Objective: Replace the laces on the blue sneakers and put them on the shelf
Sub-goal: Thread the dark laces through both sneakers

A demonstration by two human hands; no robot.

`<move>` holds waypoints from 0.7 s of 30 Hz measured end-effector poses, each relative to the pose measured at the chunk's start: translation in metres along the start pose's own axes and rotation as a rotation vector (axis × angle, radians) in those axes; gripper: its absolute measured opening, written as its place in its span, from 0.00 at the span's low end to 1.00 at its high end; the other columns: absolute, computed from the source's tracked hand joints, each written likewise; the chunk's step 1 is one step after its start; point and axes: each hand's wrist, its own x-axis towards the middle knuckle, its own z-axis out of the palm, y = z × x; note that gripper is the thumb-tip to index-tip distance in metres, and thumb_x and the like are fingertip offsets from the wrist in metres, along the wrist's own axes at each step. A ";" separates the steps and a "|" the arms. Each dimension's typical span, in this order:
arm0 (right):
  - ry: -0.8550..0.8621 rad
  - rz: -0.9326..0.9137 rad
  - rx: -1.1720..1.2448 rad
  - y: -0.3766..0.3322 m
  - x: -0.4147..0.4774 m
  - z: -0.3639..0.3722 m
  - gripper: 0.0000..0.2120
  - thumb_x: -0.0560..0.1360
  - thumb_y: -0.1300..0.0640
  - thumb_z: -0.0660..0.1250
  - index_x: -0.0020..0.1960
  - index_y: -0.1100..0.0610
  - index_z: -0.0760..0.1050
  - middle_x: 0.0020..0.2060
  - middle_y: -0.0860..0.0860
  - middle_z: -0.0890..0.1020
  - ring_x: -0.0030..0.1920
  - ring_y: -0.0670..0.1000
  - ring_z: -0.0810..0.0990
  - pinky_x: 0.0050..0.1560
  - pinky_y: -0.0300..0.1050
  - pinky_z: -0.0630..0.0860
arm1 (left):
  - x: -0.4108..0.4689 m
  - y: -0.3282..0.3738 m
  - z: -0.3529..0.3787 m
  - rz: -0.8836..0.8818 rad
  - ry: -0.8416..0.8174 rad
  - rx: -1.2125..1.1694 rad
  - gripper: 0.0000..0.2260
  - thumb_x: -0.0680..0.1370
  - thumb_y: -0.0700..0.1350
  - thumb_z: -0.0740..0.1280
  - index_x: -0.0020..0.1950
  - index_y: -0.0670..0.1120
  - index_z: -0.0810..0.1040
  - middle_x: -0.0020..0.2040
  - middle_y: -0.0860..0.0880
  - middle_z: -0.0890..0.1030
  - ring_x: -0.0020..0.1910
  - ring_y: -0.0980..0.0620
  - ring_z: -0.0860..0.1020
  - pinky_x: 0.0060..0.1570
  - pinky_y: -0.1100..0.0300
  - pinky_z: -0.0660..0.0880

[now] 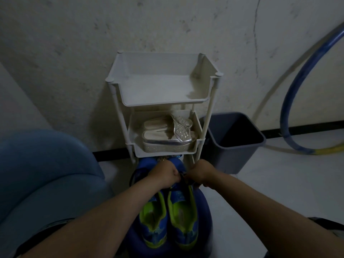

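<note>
Item: blue sneakers (183, 211), lying side by side on a rounded blue surface (205, 207); their toes are lying hidden under the white shelf (163, 104) and behind our hands. Our left hand (163, 174) and right hand (202, 172) are each curling tight, pinching a dark lace (183, 177) between them; dimness is hiding the eyelets from us. Silver sandals (167, 135) are occupying the middle tier.

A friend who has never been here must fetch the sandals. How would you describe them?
Against the wall stands a white plastic rack, a grey bin to its right. On its middle tier lies a pair of silver platform sandals. Their beaded straps set them apart from the blue sneakers with green lining in front of the rack.
</note>
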 end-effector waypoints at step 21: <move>-0.049 0.014 -0.057 0.013 0.014 0.001 0.11 0.77 0.56 0.68 0.51 0.64 0.80 0.44 0.58 0.86 0.36 0.51 0.82 0.24 0.38 0.70 | 0.003 0.005 0.003 0.062 -0.004 0.121 0.06 0.73 0.45 0.74 0.48 0.46 0.84 0.48 0.48 0.84 0.49 0.51 0.81 0.51 0.57 0.78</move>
